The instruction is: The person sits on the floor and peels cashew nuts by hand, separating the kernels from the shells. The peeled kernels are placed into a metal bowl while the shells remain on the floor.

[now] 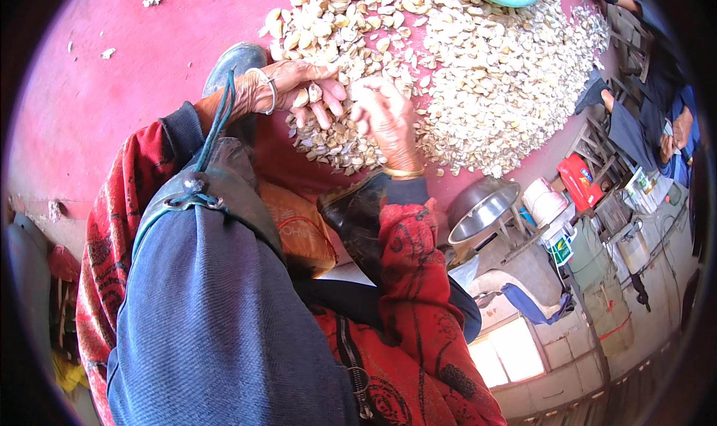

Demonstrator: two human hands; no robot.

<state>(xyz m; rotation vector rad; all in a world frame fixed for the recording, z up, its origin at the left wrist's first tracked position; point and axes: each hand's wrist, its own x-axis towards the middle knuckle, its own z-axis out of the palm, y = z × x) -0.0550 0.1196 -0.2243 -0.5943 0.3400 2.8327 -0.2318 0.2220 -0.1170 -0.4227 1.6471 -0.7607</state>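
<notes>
My left hand (305, 90), with a pale bangle at the wrist, is turned palm up over the edge of the heap. Two small whitish pieces (307, 94) rest in it, against the fingers. Close by on the right, my right hand (387, 112), wearing a gold-coloured bracelet, has its fingers curled. Glare on the fingertips hides whether they pinch anything. Beneath and beyond both hands, a heap of pale, curved, shell-like pieces (493, 90) spreads over the red floor (140, 90). Larger pieces (313, 23) lie at its far left side.
A green-rimmed basin (515, 0) stands at the heap's far edge. To the right are a metal bowl (484, 207), a red bag (580, 182) and wooden stools (596, 146). Another person (644, 123) sits at far right. An orange bag (299, 227) lies between my legs.
</notes>
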